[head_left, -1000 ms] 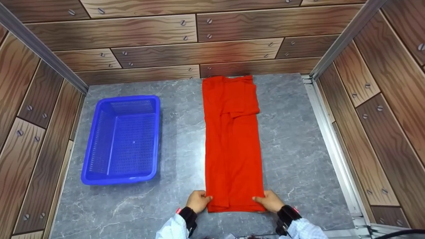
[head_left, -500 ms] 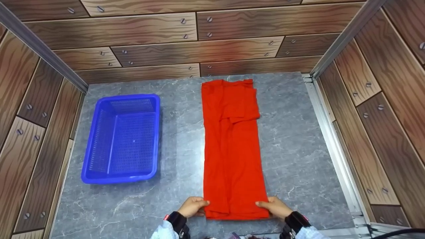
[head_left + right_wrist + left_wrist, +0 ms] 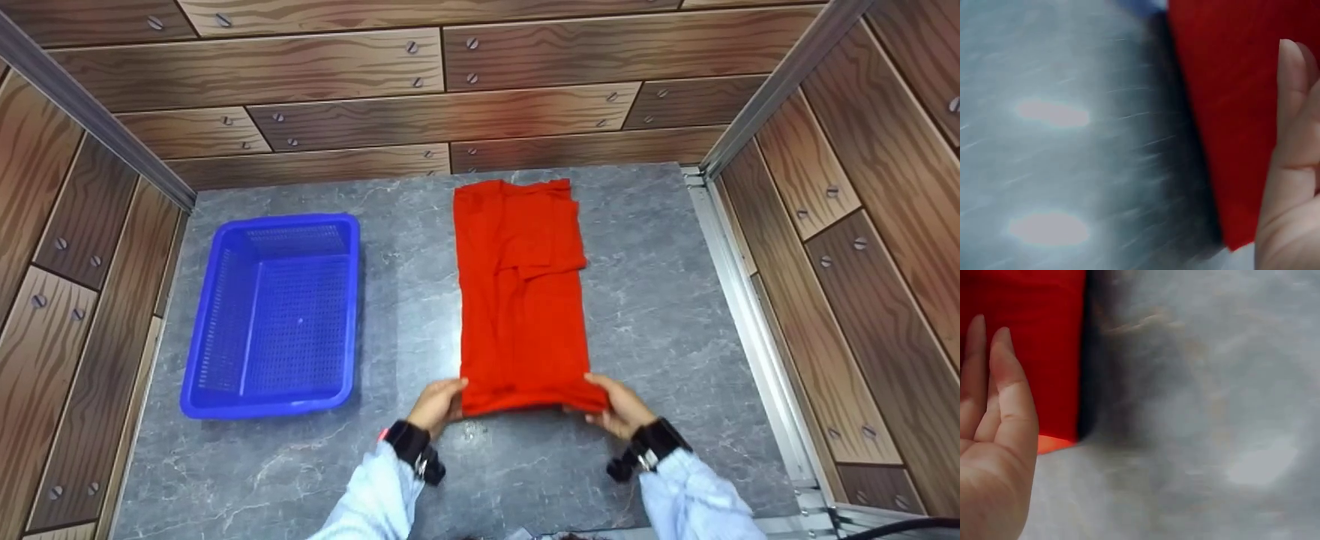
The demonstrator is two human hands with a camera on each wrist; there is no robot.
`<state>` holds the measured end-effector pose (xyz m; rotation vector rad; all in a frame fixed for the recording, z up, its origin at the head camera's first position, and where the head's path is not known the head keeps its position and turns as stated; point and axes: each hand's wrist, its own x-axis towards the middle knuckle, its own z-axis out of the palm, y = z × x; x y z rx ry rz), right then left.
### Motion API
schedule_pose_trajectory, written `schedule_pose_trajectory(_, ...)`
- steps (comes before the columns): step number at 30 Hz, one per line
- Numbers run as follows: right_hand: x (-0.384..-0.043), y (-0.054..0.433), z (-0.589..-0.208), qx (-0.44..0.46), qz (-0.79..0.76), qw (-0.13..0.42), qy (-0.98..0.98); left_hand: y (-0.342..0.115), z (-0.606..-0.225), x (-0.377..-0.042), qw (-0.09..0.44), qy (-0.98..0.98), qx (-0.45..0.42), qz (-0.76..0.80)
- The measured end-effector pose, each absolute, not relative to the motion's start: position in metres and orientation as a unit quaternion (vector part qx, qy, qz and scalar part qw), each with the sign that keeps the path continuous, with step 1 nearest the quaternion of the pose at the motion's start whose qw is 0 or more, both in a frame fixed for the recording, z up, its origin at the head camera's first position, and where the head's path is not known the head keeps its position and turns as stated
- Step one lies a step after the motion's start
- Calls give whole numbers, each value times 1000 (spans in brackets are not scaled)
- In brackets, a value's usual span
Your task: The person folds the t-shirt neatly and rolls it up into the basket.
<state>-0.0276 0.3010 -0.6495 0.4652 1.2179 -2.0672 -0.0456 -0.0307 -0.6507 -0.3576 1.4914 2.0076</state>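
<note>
A red T-shirt [image 3: 517, 300], folded into a long strip, lies on the grey marbled table with its neck end at the far side and a sleeve folded in at the upper right. Its near end is raised and bent away from me. My left hand [image 3: 436, 406] grips that end at its left corner, and my right hand [image 3: 621, 406] grips the right corner, thumb on top. In the left wrist view, fingers [image 3: 1010, 394] lie along the red cloth. Part of the right hand [image 3: 1297, 169] shows beside the cloth in the right wrist view.
A blue perforated plastic basket [image 3: 300, 330] stands left of the T-shirt with nothing in it. Wood-patterned walls [image 3: 337, 67] enclose the table at the back and both sides. A metal rail [image 3: 750, 337] runs along the right edge.
Both hands first drew the T-shirt slightly toward me. They have since lifted its near end and moved it forward, so the strip looks shorter. The basket has stayed in place.
</note>
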Motion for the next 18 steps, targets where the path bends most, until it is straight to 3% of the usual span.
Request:
schedule_pose_trajectory(13,-109,292,-650,194,-804,339,449,-11,-637,-120,276,641,-148,701)
schedule_pose_trajectory(18,-123,290,-652,254,-785,314,470,-6,-671,-134,256,629,-189,709)
